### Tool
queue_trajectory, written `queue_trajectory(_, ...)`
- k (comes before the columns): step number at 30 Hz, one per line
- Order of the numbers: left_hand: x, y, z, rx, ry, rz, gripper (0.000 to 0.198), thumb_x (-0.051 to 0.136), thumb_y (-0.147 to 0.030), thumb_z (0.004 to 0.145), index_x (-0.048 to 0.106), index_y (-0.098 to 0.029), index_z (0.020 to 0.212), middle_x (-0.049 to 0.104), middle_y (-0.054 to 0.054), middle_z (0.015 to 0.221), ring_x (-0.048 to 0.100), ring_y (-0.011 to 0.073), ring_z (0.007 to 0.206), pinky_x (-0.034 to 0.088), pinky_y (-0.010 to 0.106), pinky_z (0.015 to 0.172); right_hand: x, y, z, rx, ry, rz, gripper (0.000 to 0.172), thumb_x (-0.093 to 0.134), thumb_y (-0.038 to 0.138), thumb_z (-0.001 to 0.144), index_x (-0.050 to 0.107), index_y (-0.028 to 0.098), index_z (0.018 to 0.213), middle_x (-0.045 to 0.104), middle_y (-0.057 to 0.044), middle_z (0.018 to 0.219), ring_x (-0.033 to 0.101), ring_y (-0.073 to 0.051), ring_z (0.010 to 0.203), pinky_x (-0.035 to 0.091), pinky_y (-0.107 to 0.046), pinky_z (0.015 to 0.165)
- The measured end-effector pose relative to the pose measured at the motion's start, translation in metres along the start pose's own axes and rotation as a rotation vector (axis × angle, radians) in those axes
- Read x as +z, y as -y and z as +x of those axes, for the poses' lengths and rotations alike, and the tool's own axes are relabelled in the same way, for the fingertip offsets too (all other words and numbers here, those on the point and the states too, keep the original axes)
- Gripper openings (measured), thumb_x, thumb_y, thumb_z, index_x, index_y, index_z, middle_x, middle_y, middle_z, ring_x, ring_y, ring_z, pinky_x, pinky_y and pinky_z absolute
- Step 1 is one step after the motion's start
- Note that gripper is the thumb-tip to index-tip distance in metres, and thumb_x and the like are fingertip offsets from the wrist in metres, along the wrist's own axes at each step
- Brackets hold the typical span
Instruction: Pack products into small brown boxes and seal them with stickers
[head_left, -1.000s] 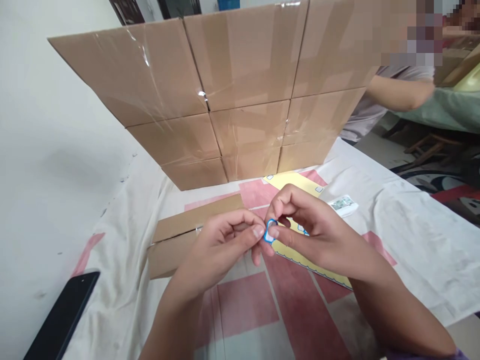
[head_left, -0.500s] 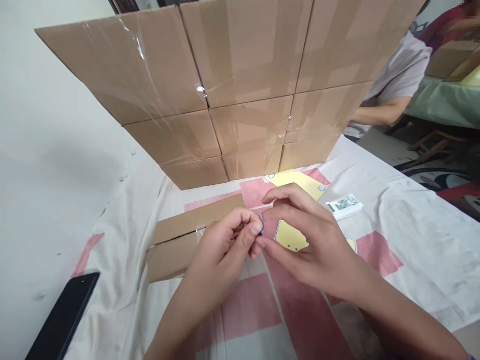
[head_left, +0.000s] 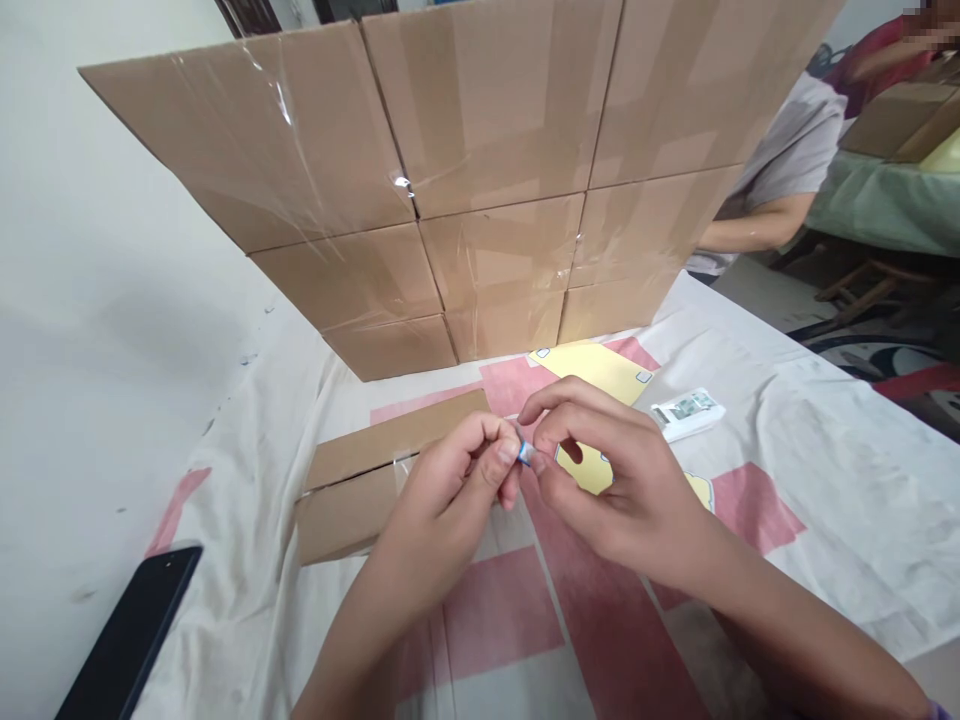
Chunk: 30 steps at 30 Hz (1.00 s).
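Observation:
Between my hands, above the cloth, is a tiny blue and whitish piece (head_left: 526, 454), too small to name. My left hand (head_left: 469, 470) pinches it between thumb and forefinger, the other fingers curled in. From the right, the thumb and forefinger of my right hand (head_left: 611, 470) close on the piece's whitish end, while another finger arches above. A flat cardboard box (head_left: 352, 510) lies behind and left of my left hand. Under my right hand, yellow shapes with blue outlines (head_left: 592, 470) show on the cloth, partly covered.
Stacked, taped cardboard boxes (head_left: 495, 110) form a wall at the back. A small white packet (head_left: 688, 414) lies right on the cloth (head_left: 847, 500). A dark phone (head_left: 131, 635) is at lower left. Another person's arm (head_left: 757, 228) shows beyond the boxes, and a second person sits farther back.
My right thumb and forefinger have closed in on the small piece, and its whitish end now shows between my hands. My left hand keeps its pinch.

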<state>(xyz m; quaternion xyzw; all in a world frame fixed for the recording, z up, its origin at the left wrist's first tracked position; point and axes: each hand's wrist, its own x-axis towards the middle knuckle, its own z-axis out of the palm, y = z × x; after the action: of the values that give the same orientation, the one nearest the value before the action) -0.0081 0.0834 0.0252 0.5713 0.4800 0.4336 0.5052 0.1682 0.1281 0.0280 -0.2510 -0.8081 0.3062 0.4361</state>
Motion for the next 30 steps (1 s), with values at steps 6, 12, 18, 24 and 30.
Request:
queue_trajectory(6, -0.001, 0.002, -0.002, -0.009, 0.035, -0.049, 0.031, 0.046, -0.044, 0.103, 0.051, -0.022, 0.082, 0.052, -0.003, 0.073, 0.048, 0.011, 0.072, 0.038, 0.026, 0.069, -0.002, 0.0, -0.002, 0.09, 0.013, 0.064, 0.019, 0.06, 0.004, 0.08, 0.055, 0.022, 0.078, 0.063, -0.004, 0.091, 0.061, -0.018, 0.083, 0.047, -0.029, 0.062)
queue_trajectory(12, -0.003, -0.002, -0.003, -0.07, 0.064, -0.089, 0.03, 0.045, -0.044, 0.103, 0.048, -0.023, 0.083, 0.048, -0.004, 0.073, 0.045, 0.0115, 0.072, 0.039, 0.027, 0.071, -0.007, 0.004, 0.002, 0.094, -0.02, 0.085, 0.019, 0.061, 0.005, 0.078, 0.054, 0.022, 0.073, 0.063, -0.004, 0.088, 0.062, -0.019, 0.086, 0.046, -0.029, 0.061)
queue_trajectory(18, -0.006, -0.002, -0.007, -0.079, 0.102, -0.049, 0.03, 0.043, -0.044, 0.104, 0.047, -0.023, 0.084, 0.048, -0.004, 0.075, 0.047, 0.011, 0.074, 0.037, 0.027, 0.071, -0.013, 0.004, 0.003, 0.086, -0.025, 0.056, 0.019, 0.058, 0.004, 0.078, 0.054, 0.022, 0.072, 0.06, -0.003, 0.081, 0.062, -0.021, 0.095, 0.043, -0.027, 0.059)
queue_trajectory(24, -0.006, -0.002, -0.007, -0.133, 0.12, -0.011, 0.031, 0.042, -0.046, 0.104, 0.046, -0.023, 0.084, 0.046, -0.003, 0.076, 0.046, 0.0119, 0.075, 0.036, 0.028, 0.072, -0.021, 0.001, 0.001, 0.134, -0.036, 0.013, 0.018, 0.059, 0.006, 0.081, 0.054, 0.021, 0.073, 0.062, -0.004, 0.088, 0.06, -0.019, 0.087, 0.043, -0.028, 0.06)
queue_trajectory(30, -0.001, -0.004, -0.006, -0.157, 0.138, 0.158, 0.034, 0.039, -0.049, 0.103, 0.046, -0.023, 0.082, 0.051, -0.002, 0.079, 0.047, 0.0131, 0.075, 0.036, 0.028, 0.069, -0.029, -0.005, 0.004, 0.141, -0.095, -0.037, 0.016, 0.061, 0.01, 0.082, 0.053, 0.021, 0.073, 0.065, -0.004, 0.095, 0.059, -0.018, 0.086, 0.043, -0.029, 0.061)
